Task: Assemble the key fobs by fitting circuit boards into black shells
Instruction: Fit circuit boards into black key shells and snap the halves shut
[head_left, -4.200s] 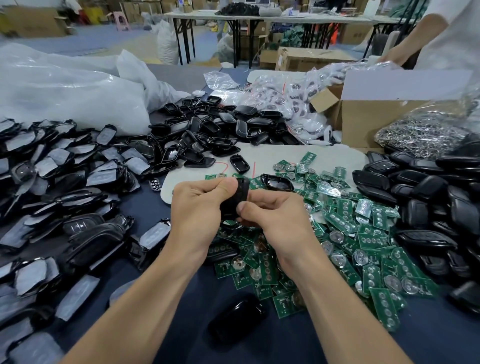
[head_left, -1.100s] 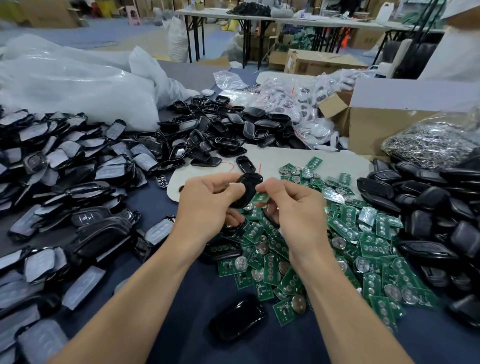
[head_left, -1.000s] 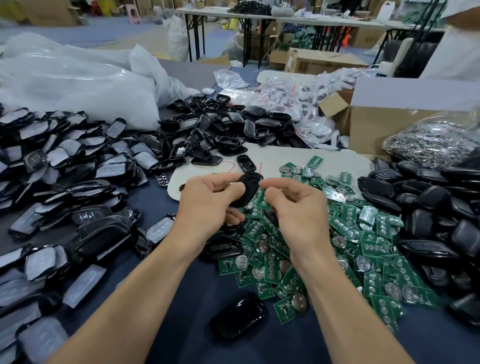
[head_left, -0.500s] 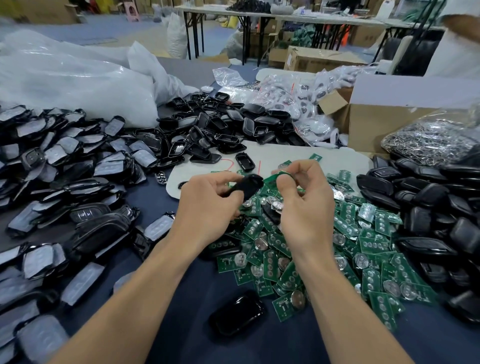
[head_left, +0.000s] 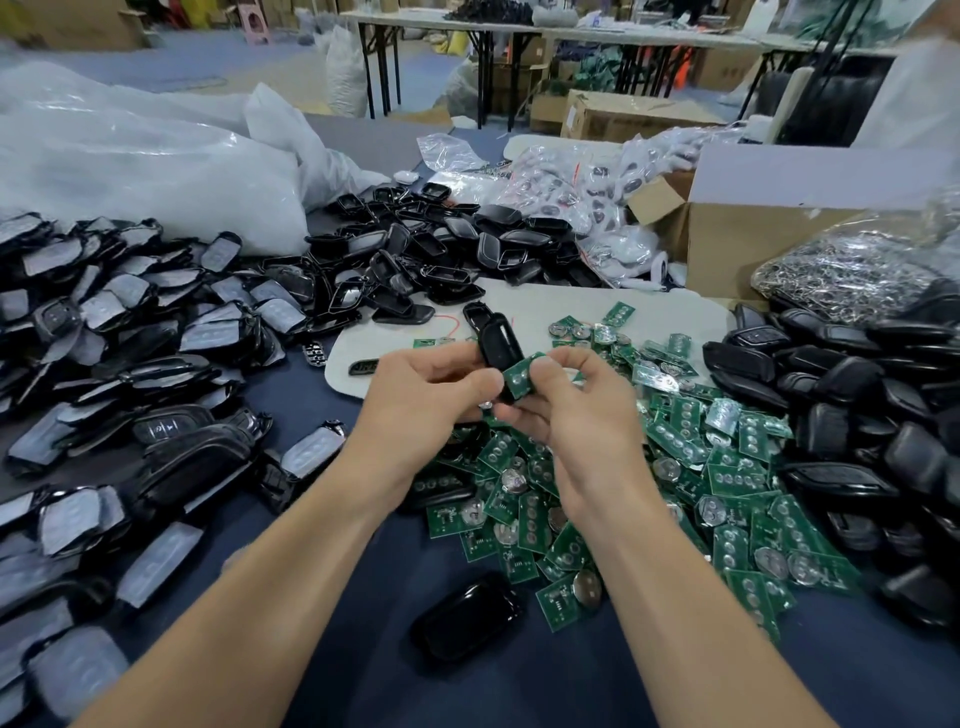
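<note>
At the left of the frame a heap of shell halves (head_left: 130, 322) with grey pads lies spread on the dark surface (head_left: 363, 665), probably stock kept within the left arm's reach. At centre the left hand (head_left: 415, 410) grips a black shell (head_left: 498, 348). Its fingers (head_left: 467, 383) are curled round the lower end, so the shell stands nearly upright and steady for fitting. I cannot tell which face it turns to the other hand.

Just right of it, the right hand (head_left: 576, 415) pinches a green circuit board (head_left: 519, 376) between thumb and forefinger. The board touches the shell's lower right side and, by my judgement, is not yet seated.

Below the hands and spreading to the right is the pile of green boards (head_left: 727, 467), handy for the right hand. Beyond it at the right edge is a heap of black shells (head_left: 857, 405). A closed black fob (head_left: 467, 618) lies alone at lower centre, perhaps one already finished.

Half a second earlier the right hand held the board raised and apart from the shell, which leaned over to the right. Now board and shell meet, and the shell stands steeper.
</note>
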